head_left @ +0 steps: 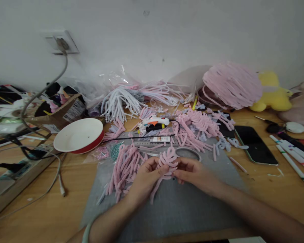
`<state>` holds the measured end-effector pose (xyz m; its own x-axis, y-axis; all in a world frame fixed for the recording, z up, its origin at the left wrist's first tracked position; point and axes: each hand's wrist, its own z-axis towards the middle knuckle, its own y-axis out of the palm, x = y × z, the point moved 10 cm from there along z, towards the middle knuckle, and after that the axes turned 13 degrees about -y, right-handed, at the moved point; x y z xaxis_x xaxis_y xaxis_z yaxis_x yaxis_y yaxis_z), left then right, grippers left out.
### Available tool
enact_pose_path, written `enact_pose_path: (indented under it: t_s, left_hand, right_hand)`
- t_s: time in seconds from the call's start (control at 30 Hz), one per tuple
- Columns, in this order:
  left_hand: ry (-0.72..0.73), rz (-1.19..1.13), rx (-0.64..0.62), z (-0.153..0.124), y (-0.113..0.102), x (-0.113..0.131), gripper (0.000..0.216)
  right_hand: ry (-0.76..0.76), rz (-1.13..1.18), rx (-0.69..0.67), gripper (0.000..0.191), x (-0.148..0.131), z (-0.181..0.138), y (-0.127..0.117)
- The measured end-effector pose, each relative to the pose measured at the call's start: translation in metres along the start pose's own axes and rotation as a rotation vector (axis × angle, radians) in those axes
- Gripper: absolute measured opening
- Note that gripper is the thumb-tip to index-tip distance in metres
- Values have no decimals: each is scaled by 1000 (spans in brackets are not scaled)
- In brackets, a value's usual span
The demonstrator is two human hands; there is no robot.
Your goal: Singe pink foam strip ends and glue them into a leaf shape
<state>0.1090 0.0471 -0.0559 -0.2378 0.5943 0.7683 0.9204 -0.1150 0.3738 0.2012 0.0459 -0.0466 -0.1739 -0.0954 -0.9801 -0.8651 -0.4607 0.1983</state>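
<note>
A pink leaf-like shape of bent pipe cleaners (pixel 168 158) is held between my two hands over the grey mat (pixel 192 216). My left hand (pixel 152 170) pinches its left side, thumb across the front. On its right edge my right hand (pixel 188 170) closes with thumb and fingers. A pink tail hangs down below the left thumb. Beside the left hand lies a pile of pink pipe-cleaner pieces (pixel 123 168). Just behind the hands are the grey loop handles of scissors (pixel 192 151), partly hidden. A white glue gun (pixel 155 120) rests farther back.
Pink finished pieces (pixel 202 121) heap behind the mat, near white pipe cleaners (pixel 121 101). A red-and-white bowl (pixel 78 135) stands left, by a cardboard box (pixel 63 113) and a power strip (pixel 17 175). A phone (pixel 255 145) and white markers (pixel 294 158) lie right.
</note>
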Motion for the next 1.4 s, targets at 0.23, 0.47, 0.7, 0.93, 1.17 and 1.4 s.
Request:
enact_pose_path:
  t_s: [0.23,0.47,0.7,0.93,1.17,1.4]
  left_hand:
    - [-44,88,-186,-3,24,-7,26]
    - [-5,87,-124,0,13,-3,19]
    - [2,8,-110,3,9,-5,22]
    - [-9,-76,-80,-2,11,1,16]
    - [34,-7,4,4,-2,3,10]
    - [42,109,-46,2,3,2,11]
  right_hand:
    - [27,-25,136,24,0,0,-11]
    - [63,3,164,28,6,-2,-14]
    - [28,-38,157,24,5,-3,-13]
    - [62,4,224,28,11,-4,-19]
    - [41,-3,314,25,4,-5,-26]
    - [34,-57,320,23,2,-7,-30]
